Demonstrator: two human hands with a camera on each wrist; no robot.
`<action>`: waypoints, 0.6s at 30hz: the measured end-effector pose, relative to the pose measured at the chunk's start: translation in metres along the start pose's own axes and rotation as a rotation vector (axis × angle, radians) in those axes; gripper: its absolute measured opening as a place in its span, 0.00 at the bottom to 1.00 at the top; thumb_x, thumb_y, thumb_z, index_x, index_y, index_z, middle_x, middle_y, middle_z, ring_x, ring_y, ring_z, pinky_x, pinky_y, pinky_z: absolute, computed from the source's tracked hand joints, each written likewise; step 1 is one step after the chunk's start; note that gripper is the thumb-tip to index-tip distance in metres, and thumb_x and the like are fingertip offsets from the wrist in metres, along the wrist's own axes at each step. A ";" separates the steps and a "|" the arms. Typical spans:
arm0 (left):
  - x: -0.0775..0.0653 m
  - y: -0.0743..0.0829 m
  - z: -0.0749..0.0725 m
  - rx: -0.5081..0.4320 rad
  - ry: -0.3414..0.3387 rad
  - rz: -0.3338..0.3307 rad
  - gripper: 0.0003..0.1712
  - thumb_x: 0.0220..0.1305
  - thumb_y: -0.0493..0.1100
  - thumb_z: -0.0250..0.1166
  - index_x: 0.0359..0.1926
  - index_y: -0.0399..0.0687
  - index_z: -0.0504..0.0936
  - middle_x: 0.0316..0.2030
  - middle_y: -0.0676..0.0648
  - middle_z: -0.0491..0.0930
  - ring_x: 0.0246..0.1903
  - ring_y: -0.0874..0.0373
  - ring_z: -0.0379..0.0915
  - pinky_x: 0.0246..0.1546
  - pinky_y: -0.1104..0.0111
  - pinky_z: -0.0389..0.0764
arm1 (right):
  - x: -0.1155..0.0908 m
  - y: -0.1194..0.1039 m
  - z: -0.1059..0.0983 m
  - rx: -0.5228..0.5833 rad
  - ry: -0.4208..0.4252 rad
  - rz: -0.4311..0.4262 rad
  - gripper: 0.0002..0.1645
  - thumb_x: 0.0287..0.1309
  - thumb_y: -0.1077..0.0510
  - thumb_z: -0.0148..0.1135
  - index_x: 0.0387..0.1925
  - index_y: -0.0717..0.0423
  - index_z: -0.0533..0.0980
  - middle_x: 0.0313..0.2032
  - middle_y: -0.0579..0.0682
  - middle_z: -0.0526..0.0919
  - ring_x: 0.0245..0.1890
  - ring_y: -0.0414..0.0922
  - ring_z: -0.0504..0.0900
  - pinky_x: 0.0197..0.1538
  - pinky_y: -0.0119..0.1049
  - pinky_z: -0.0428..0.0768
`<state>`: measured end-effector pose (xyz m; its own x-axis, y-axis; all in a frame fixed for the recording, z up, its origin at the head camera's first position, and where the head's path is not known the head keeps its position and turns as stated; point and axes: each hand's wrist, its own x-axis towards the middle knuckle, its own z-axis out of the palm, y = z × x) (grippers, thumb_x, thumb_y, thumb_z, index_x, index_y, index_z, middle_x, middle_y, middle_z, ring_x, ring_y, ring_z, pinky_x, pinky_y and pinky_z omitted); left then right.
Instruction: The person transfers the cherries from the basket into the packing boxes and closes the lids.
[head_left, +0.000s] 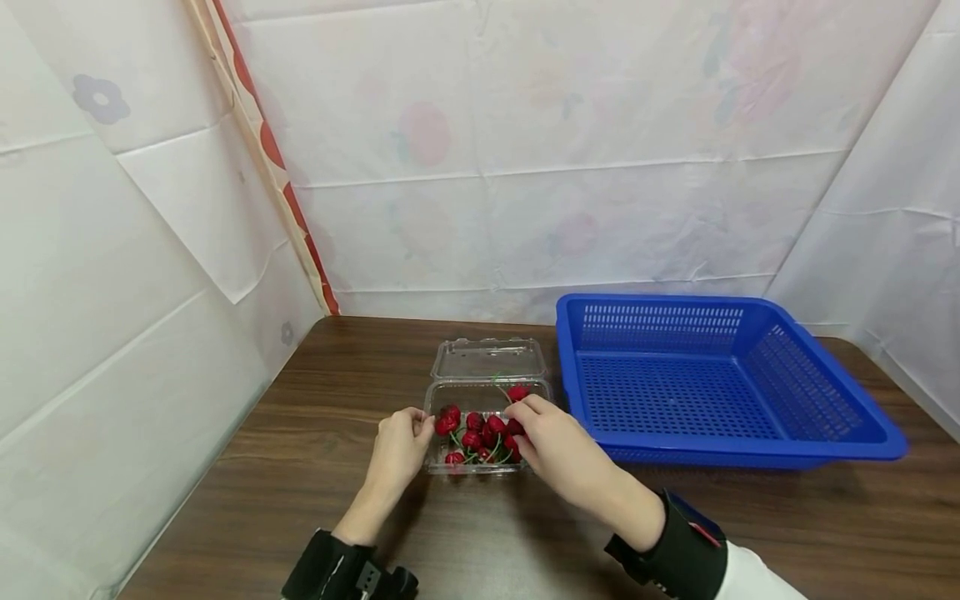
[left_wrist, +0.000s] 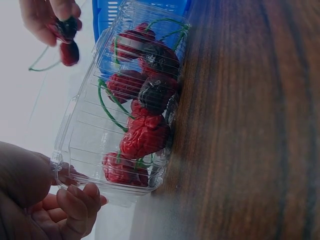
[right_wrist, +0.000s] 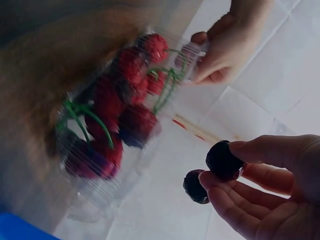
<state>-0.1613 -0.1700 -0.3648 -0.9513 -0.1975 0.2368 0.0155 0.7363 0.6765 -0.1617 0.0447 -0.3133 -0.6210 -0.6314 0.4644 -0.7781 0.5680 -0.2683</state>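
A clear plastic clamshell box (head_left: 491, 367) stands on the table with its lid folded back. Inside it lie several dark red cherries (head_left: 472, 439) (left_wrist: 145, 135) (right_wrist: 107, 100) with green stems. My left hand (head_left: 399, 450) (left_wrist: 60, 210) (right_wrist: 227, 50) pinches the box's left side at the rim. Over the right part of the box, my right hand (head_left: 562, 446) (right_wrist: 280, 185) pinches a pair of cherries (left_wrist: 69, 53) (right_wrist: 225, 160) between thumb and fingers. In both wrist views this pair is apart from the box, and a thin green stem trails from it in the left wrist view.
To the right of the box stands a big blue perforated plastic basket (head_left: 727, 446), its bottom bare. Both are on a dark wood-grain table (head_left: 330, 400). White patterned sheets (head_left: 525, 233) hang behind and along the sides.
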 end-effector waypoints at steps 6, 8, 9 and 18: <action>0.000 0.001 0.000 0.002 0.008 0.008 0.09 0.57 0.35 0.56 0.28 0.30 0.78 0.15 0.51 0.72 0.13 0.63 0.62 0.15 0.70 0.65 | 0.003 0.001 0.013 -0.049 -0.009 0.002 0.13 0.44 0.67 0.64 0.36 0.62 0.75 0.31 0.50 0.74 0.31 0.42 0.76 0.32 0.32 0.76; 0.000 0.001 0.000 0.001 0.006 0.008 0.09 0.57 0.35 0.56 0.28 0.30 0.78 0.15 0.51 0.72 0.13 0.63 0.62 0.14 0.70 0.65 | 0.004 0.002 0.016 -0.068 -0.018 0.011 0.13 0.43 0.67 0.65 0.35 0.63 0.76 0.31 0.50 0.74 0.31 0.43 0.76 0.31 0.32 0.76; 0.000 0.001 0.000 0.001 0.006 0.007 0.09 0.57 0.35 0.56 0.29 0.30 0.78 0.15 0.51 0.72 0.13 0.63 0.62 0.14 0.70 0.65 | 0.004 0.002 0.017 -0.077 -0.025 0.016 0.13 0.43 0.67 0.65 0.35 0.63 0.76 0.30 0.50 0.74 0.31 0.43 0.76 0.31 0.32 0.76; 0.000 0.001 0.000 0.016 0.006 0.014 0.09 0.57 0.35 0.56 0.29 0.30 0.78 0.15 0.50 0.73 0.14 0.62 0.63 0.15 0.70 0.66 | 0.006 0.009 0.029 -0.113 -0.049 0.043 0.13 0.41 0.67 0.66 0.34 0.62 0.76 0.28 0.50 0.73 0.29 0.45 0.76 0.29 0.35 0.76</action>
<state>-0.1609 -0.1695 -0.3645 -0.9490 -0.1912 0.2507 0.0239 0.7491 0.6620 -0.1753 0.0305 -0.3368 -0.6595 -0.6287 0.4119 -0.7368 0.6491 -0.1890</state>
